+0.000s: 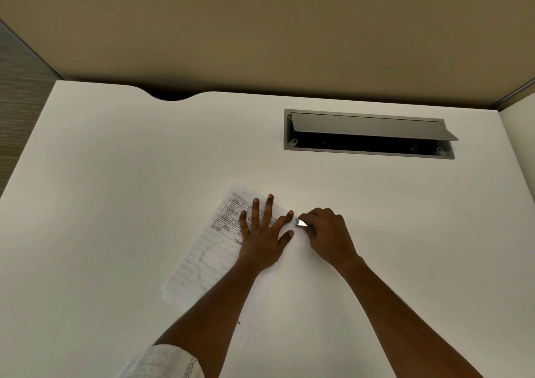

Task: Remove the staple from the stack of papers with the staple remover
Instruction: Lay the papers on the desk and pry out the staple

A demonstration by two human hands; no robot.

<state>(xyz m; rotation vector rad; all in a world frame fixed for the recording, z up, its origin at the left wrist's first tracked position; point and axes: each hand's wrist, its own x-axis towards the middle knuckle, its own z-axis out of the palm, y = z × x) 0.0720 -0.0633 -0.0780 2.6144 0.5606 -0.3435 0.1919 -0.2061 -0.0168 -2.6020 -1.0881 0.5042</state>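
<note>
Head view: the papers (208,250) lie tilted on the white desk (115,175), pressed flat by the left hand (262,233) with its 5 fingers straight and spread. Just beside its index fingertip the right hand (327,233) curls round the remover (301,223) — metal tip toward the papers' right corner. The staple is too small to make out.

White desk (115,175): paper stack (202,261) flat; cable hatch (367,153) recessed.

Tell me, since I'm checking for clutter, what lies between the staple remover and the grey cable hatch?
Bare white desk only, in the head view, from the staple remover to the cable hatch.
</note>
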